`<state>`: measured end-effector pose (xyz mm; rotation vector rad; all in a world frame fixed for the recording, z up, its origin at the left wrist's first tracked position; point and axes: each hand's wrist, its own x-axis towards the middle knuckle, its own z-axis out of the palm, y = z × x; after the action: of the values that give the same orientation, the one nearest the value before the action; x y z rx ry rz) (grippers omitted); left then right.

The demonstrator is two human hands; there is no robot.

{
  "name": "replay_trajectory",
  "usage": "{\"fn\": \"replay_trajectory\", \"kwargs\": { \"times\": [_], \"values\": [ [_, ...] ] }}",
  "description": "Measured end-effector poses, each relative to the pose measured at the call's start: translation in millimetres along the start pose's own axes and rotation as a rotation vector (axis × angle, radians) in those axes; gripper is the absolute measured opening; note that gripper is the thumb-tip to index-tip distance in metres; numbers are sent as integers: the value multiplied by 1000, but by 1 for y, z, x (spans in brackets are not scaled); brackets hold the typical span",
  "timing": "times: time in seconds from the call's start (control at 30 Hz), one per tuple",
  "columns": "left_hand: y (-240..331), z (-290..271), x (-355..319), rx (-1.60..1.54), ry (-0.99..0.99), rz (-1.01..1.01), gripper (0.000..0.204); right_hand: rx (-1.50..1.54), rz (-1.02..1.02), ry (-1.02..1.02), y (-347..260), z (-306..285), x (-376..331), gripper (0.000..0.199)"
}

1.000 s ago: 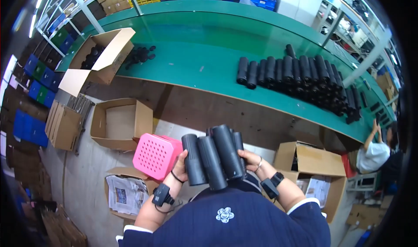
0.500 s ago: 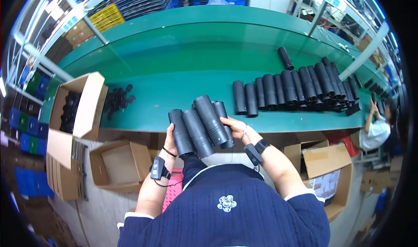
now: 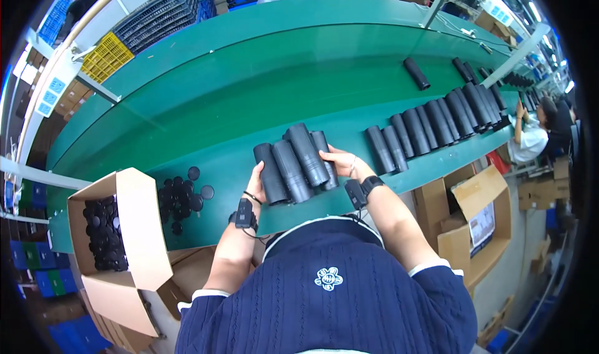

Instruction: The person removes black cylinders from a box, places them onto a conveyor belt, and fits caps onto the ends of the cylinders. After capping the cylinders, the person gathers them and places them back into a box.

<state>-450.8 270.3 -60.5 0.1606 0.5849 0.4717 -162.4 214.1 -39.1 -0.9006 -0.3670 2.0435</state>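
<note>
Black tubes [image 3: 291,172], bunched and clasped, hold left grip [image 3: 256,183] and right grip [image 3: 340,161] apart.

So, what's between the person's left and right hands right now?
In the head view, a bunch of black cylinders, at least four, side by side, gripped between the left hand and the right hand.

4 black cylinders [image 3: 293,170], bunched, tilted
</note>
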Motion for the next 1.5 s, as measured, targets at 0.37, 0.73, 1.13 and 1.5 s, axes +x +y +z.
{"fn": "replay_trajectory", "kwargs": {
  "times": [0.37, 0.73, 1.13, 1.5],
  "values": [
    [33, -13, -9, 122, 236, -40, 53, -297, -74, 241, -13, -32, 6, 65],
    [30, -31, -13, 1002, 753, 297, 89, -1286, -160, 819, -16, -81, -2, 71],
    [-8, 57, -1, 1726, 751, 642, 87, -1442, -242, 983, -21, -53, -16, 78],
    [3, 71, 48, 1995, 1059, 438, 87, -1926, 158, 1165, -40, -25, -34, 85]
  ]
}}
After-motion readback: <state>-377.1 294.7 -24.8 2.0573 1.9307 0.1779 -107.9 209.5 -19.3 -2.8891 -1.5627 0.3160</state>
